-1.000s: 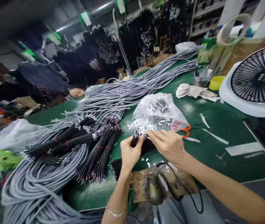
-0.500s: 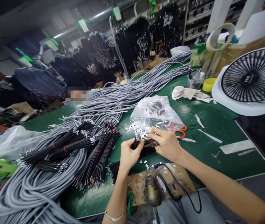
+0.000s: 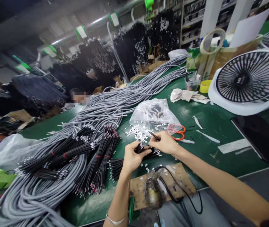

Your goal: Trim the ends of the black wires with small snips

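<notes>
My left hand (image 3: 134,157) is closed around a bundle of short black wires (image 3: 139,147), whose silvery ends point up between thumb and fingers. My right hand (image 3: 164,143) meets it from the right, fingertips close to the wire ends. Between its fingers is a slim dark pointed tool that looks like tweezers (image 3: 153,135), tip up and to the left. Just beyond the hands lies a scatter of small silver pieces (image 3: 136,133) beside a clear plastic bag (image 3: 153,112). More black wires (image 3: 117,167) lie on the table beneath and left of my hands.
Tied black wire bundles (image 3: 98,157) and long grey cables (image 3: 32,186) cover the left side. A wooden board (image 3: 137,189) with a metal device (image 3: 154,194) sits at the near edge. Orange-handled scissors (image 3: 179,136), a fan (image 3: 243,82) and a dark flat screen (image 3: 252,135) are rightward.
My right hand has turned and drawn its fingers closer to the left thumb; the dark pointed tool now sticks up plainly. The left hand keeps the wire bundle. The camera view has shifted slightly.
</notes>
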Available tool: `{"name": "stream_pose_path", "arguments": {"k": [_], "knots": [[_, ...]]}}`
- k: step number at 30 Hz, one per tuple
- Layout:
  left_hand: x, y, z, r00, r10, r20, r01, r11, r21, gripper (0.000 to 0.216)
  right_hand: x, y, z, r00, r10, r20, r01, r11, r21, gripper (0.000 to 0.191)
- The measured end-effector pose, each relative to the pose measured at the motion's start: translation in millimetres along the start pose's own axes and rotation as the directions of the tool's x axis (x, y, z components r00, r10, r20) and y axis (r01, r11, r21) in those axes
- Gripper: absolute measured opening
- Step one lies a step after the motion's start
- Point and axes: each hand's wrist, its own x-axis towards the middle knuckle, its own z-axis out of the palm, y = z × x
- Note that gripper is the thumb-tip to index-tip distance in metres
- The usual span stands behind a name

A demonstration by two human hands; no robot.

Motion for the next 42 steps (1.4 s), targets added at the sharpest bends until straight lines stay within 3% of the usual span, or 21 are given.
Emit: {"name": "stream_pose_path", "arguments": {"k": [6,17,24,32,38,42], "knots": [[0.1,0.7,-6.1,0.999,-0.018,0.048,0.022,0.996,-0.085,0.016,4.8,3.8,-2.4,0.999,-0.026,-0.034,0.028,0.998,0.059,0.016],[-0.3,2.7,-8.4,0.999,-0.032,0.044,0.039,0.986,-0.165,0.031,-3.7,-11.8,-11.6,0.954,-0.299,-0.034,0.299,0.954,-0.008,0.013],[-3.1,9.4,-7.3,0.996,-0.061,0.057,0.072,0.975,-0.21,0.034,-5.7,-9.4,-4.9,0.923,-0.385,-0.027,0.382,0.922,-0.066,0.01],[-0.7,5.0,-3.7,0.992,-0.073,-0.101,0.047,0.969,-0.241,0.019,-7.4,-11.5,-1.2,0.949,-0.303,-0.091,0.291,0.949,-0.122,0.009],[7.4,-2.0,-3.3,0.976,-0.065,-0.206,0.016,0.973,-0.231,0.023,-9.1,-12.0,2.0,0.943,-0.294,-0.153,0.268,0.948,-0.169,0.016],[12.6,-9.3,0.2,0.954,-0.05,-0.296,-0.021,0.973,-0.231,0.027,-9.3,-1.0,6.1,0.945,-0.308,-0.11,0.278,0.935,-0.222,0.023]]}}
